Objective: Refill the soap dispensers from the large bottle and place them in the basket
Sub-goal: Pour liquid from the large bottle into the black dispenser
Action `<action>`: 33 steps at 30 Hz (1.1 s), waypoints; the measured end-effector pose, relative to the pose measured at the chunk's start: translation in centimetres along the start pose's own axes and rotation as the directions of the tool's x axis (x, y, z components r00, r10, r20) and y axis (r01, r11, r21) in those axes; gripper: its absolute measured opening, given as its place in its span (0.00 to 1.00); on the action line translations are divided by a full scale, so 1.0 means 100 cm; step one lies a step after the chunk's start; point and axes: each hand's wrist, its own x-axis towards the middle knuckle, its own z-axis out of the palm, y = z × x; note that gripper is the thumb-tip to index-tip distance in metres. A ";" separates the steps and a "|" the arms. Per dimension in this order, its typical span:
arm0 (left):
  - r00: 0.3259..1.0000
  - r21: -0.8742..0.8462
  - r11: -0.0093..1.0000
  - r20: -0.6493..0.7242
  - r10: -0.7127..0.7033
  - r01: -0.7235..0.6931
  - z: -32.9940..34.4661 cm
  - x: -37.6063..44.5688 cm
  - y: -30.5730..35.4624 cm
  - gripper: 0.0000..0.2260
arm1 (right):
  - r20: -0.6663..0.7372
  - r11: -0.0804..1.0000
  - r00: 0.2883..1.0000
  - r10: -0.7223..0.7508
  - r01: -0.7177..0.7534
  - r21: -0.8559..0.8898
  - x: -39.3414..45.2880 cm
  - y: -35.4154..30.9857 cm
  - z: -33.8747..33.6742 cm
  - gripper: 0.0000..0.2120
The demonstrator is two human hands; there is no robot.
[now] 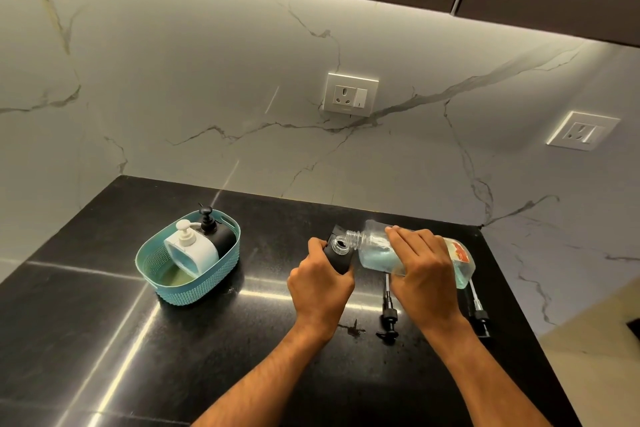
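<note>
Clear bottle point(412, 253) tipped in right-hand grip point(420, 267).

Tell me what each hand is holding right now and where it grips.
The left hand grips the black dispenser around its body. The right hand holds the tilted large bottle around its middle.

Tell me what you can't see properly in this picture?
- Head view: left hand covers most of the black dispenser, so its fill level is hidden.
- Right hand hides the large bottle's middle.
- Bottle label: too small to read.
- Whether soap flows: cannot tell.
</note>
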 end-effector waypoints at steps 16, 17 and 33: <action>1.000 0.024 1.000 0.015 -0.014 0.014 -0.004 -0.006 0.000 0.21 | 0.009 0.999 0.999 -0.036 0.036 -0.023 0.000 -0.004 -0.005 0.38; 1.000 0.024 1.000 0.016 -0.014 0.013 -0.004 -0.006 -0.001 0.21 | 0.010 0.999 0.999 -0.037 0.037 -0.024 0.000 -0.004 -0.006 0.38; 1.000 0.013 1.000 0.023 -0.007 0.007 -0.005 -0.006 0.000 0.21 | 0.023 0.999 0.999 -0.041 0.042 -0.021 0.002 -0.003 -0.008 0.38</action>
